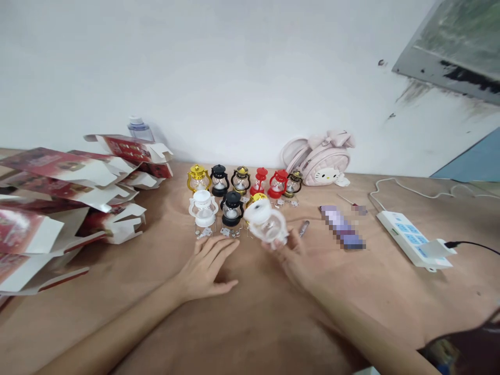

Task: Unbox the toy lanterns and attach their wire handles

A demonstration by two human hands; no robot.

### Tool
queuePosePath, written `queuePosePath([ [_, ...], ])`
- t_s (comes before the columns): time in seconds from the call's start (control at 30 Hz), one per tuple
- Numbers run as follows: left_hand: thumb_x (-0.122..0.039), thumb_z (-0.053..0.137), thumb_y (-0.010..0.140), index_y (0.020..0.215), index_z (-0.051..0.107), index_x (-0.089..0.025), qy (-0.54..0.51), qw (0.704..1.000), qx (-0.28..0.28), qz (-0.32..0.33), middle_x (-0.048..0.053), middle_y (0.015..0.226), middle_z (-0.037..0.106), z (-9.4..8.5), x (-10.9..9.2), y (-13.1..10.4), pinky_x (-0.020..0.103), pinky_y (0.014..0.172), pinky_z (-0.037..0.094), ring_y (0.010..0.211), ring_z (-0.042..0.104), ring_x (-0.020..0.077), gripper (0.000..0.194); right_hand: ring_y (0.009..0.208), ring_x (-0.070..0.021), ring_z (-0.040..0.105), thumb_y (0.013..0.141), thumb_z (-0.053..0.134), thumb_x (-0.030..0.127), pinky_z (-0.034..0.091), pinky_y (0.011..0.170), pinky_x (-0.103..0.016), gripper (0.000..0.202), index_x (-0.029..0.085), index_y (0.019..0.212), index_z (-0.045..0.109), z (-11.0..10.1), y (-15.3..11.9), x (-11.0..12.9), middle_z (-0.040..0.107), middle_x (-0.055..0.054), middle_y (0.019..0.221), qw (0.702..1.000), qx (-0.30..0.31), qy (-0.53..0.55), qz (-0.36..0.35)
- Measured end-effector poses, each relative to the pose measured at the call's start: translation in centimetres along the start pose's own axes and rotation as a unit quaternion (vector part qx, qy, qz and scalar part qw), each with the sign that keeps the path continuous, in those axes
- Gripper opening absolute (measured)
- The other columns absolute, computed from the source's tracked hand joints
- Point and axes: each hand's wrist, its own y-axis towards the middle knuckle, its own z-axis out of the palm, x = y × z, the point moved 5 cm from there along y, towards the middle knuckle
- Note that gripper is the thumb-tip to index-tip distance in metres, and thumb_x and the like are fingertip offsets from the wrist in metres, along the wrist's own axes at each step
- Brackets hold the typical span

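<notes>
My right hand (291,255) holds a small white toy lantern (266,221), tilted on its side just above the brown table (250,312). My left hand (207,265) rests flat on the table with fingers spread, holding nothing, close to a standing white lantern (203,209). Beyond it stand a black lantern (232,208), a gold lantern (198,178), another black one (219,179), a dark gold one (241,180) and red lanterns (278,183), in two rows. A yellow lantern (255,198) is partly hidden behind the one I hold.
Opened red-and-white cardboard boxes (58,198) are piled at the left. A pink cat-face bag (322,159) leans on the wall. A white power strip (412,237) with cables lies at right, a purple blurred object (342,226) and a small screwdriver (303,227) near it.
</notes>
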Motion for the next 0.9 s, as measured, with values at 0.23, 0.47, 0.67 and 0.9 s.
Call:
queuePosePath([
  [0.23, -0.055, 0.066, 0.072, 0.146, 0.012, -0.015, -0.195, 0.975, -0.015, -0.108, 0.022, 0.135, 0.046, 0.8, 1.5, -1.2, 0.052, 0.099, 0.041, 0.122, 0.048, 0.0351, 0.100, 0.083, -0.0155, 0.059, 0.070, 0.074, 0.042, 0.058, 0.073, -0.036, 0.038, 0.024, 0.093, 0.049, 7.6, -2.8, 0.0, 0.059, -0.001, 0.095, 0.921, 0.149, 0.310, 0.185],
  [0.47, -0.038, 0.067, 0.077, 0.118, 0.051, -0.022, -0.294, 0.948, -0.043, -0.111, 0.009, 0.110, 0.067, 0.0, 1.3, -0.5, 0.037, 0.081, 0.055, 0.096, 0.066, 0.0236, 0.046, 0.108, -0.0204, 0.056, 0.079, 0.047, 0.010, 0.050, 0.089, -0.039, 0.018, 0.022, 0.093, 0.047, 5.0, -2.2, 2.3, 0.056, -0.009, 0.110, 0.968, 0.174, -0.024, -0.182],
  [0.67, -0.028, 0.063, 0.082, 0.114, 0.052, -0.022, -0.224, 0.965, -0.127, -0.057, 0.010, 0.100, 0.065, -1.4, 0.9, -0.1, 0.034, 0.073, 0.053, 0.089, 0.064, 0.0209, 0.035, 0.109, -0.0234, 0.056, 0.081, 0.044, 0.009, 0.046, 0.093, -0.044, 0.027, 0.018, 0.106, 0.050, -0.2, 1.0, -0.1, 0.061, -0.011, 0.109, 0.934, 0.008, -0.276, -0.227],
  [0.9, -0.026, 0.067, 0.078, 0.109, 0.052, -0.024, -0.181, 0.966, -0.154, -0.105, 0.008, 0.099, 0.063, -1.4, 1.3, -0.2, 0.035, 0.073, 0.052, 0.091, 0.061, 0.0223, 0.035, 0.118, -0.0287, 0.049, 0.091, 0.043, 0.025, 0.041, 0.095, -0.047, 0.030, 0.017, 0.117, 0.055, -1.5, 3.9, -4.9, 0.065, -0.014, 0.114, 0.896, 0.088, -0.429, -0.069],
])
